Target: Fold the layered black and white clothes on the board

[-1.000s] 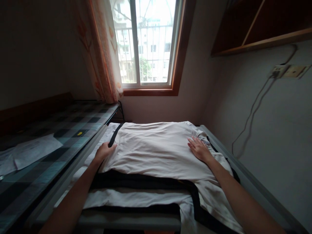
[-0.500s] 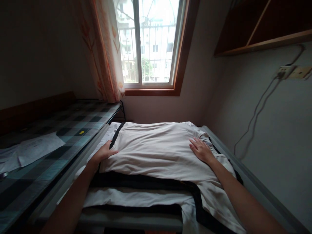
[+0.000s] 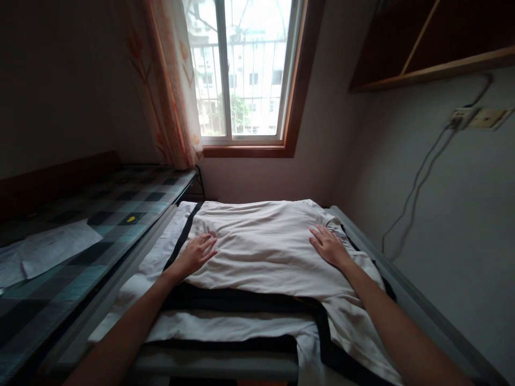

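A white garment with black edging lies spread out, with shallow wrinkles across its middle. My left hand rests on its left part, fingers apart and pointing inward. On the right side my right hand lies flat on the cloth with fingers stretched out, near some bunched fabric. Another white layer with a dark border shows underneath, toward me. Both garments lie on a grey table-like surface.
To the left stands a bed with a checked cover, papers lying on it. A window with an orange curtain is ahead. At right are a wall shelf, a socket and a hanging cable.
My left hand has moved right, from the garment's left edge onto the cloth. My right hand stays in nearly the same place. The view has shifted slightly.
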Available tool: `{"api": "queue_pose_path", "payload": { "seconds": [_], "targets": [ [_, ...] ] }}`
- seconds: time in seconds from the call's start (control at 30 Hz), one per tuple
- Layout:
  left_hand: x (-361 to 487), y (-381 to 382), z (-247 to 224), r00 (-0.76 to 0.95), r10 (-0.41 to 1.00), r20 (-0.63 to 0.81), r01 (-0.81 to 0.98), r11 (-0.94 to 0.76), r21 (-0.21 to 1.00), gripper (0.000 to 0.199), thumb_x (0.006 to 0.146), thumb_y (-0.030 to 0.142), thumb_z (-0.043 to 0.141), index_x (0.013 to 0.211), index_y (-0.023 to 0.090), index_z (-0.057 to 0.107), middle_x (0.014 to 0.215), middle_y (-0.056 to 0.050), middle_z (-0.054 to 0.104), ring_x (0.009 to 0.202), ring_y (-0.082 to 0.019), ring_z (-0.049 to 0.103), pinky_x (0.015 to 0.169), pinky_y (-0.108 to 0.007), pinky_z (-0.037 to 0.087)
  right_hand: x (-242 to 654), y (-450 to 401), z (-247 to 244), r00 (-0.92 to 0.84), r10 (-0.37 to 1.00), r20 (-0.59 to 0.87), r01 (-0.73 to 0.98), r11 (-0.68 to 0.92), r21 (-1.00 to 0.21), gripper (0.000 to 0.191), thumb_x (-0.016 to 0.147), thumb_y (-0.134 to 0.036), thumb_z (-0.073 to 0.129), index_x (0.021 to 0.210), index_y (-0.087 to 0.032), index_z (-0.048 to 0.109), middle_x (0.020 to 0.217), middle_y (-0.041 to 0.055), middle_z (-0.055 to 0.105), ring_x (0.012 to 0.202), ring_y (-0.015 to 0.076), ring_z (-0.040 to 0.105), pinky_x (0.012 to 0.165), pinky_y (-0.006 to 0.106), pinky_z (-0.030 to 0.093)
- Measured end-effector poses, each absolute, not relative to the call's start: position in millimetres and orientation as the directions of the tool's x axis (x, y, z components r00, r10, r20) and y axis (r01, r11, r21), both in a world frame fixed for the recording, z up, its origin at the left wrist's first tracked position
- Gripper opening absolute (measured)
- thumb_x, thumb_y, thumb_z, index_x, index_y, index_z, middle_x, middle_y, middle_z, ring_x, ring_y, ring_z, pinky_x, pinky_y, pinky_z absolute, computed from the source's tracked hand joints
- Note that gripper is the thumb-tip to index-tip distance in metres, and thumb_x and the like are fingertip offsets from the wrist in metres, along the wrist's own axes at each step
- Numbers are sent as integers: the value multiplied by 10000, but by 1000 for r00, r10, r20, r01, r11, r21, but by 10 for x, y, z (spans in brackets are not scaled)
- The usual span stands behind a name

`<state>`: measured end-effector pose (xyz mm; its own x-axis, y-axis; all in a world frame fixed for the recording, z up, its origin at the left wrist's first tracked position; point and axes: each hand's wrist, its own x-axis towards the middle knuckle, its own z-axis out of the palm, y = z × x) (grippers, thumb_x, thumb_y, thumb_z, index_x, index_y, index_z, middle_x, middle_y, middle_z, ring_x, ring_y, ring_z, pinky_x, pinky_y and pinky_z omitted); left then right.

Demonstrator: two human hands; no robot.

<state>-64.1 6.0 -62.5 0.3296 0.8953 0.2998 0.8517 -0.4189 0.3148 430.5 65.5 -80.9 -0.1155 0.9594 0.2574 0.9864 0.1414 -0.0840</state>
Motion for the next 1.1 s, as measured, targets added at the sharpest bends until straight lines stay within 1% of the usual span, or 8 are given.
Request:
{"api": "queue_pose_path", "payload": {
  "seconds": [0.17, 0.27, 0.37, 0.5, 0.57, 0.73, 0.87, 1.1],
  "targets": [
    [-652, 90, -712, 353, 901, 252, 871, -414, 264, 467, 943, 498, 476, 1277, 229, 660, 1445, -141, 538, 1364, -321, 463, 1158, -519, 329, 4285, 641, -772, -107, 972, 207, 988, 128, -90, 541, 987, -445, 329, 1437, -216, 524, 1556, 97, 421, 1441, 312, 355, 1154, 517, 313],
    [-666, 90, -708, 336, 906, 258, 877, -401, 265, 487, 928, 501, 512, 1310, 228, 641, 1449, -138, 539, 1359, -321, 470, 1143, -496, 363, 4279, 637, -762, -103, 973, 208, 988, 124, -88, 532, 987, -445, 341, 1435, -226, 526, 1556, 90, 423, 1442, 305, 355, 1157, 506, 314],
    [-642, 60, -656, 315, 892, 325, 879, -403, 254, 471, 921, 481, 536, 1295, 219, 648, 1441, -135, 546, 1328, -310, 507, 1117, -466, 410, 4284, 640, -776, -105, 969, 223, 988, 127, -87, 517, 985, -447, 355, 1424, -243, 537, 1547, 86, 437, 1433, 309, 371, 1146, 515, 330],
    [-532, -17, -535, 416, 810, 413, 830, -524, 192, 375, 980, 399, 461, 1234, 227, 677, 1332, -94, 643, 1228, -242, 594, 1095, -414, 438, 4296, 647, -806, -117, 958, 263, 986, 143, -81, 520, 989, -430, 343, 1402, -204, 562, 1524, 119, 462, 1422, 326, 384, 1136, 525, 335],
    [-464, -49, -507, 473, 772, 426, 794, -583, 175, 383, 999, 393, 431, 1253, 227, 665, 1341, -83, 641, 1256, -225, 576, 1116, -403, 419, 4299, 652, -816, -146, 940, 307, 982, 174, -66, 521, 991, -409, 332, 1375, -166, 587, 1502, 152, 482, 1414, 331, 394, 1137, 524, 330],
    [-378, -55, -592, 533, 801, 273, 795, -584, 164, 553, 956, 525, 483, 1425, 236, 532, 1528, -89, 461, 1424, -283, 400, 1178, -483, 336, 4285, 668, -843, -213, 910, 356, 967, 248, -54, 525, 995, -369, 318, 1357, -109, 594, 1470, 202, 505, 1397, 313, 423, 1144, 497, 324],
    [-390, -40, -642, 514, 834, 201, 816, -547, 185, 598, 951, 570, 463, 1468, 269, 480, 1562, -69, 413, 1456, -287, 343, 1200, -503, 285, 4258, 655, -852, -127, 949, 289, 986, 152, -65, 545, 1003, -402, 304, 1413, -139, 551, 1506, 177, 471, 1414, 314, 400, 1156, 497, 306],
    [-376, -51, -591, 505, 848, 160, 820, -530, 216, 599, 958, 566, 453, 1469, 255, 480, 1578, -70, 381, 1473, -283, 311, 1214, -499, 252, 4196, 584, -755, -6, 989, 145, 998, 16, -66, 598, 1016, -498, 233, 1526, -237, 400, 1605, 125, 323, 1476, 316, 283, 1153, 549, 283]
  ]
}}
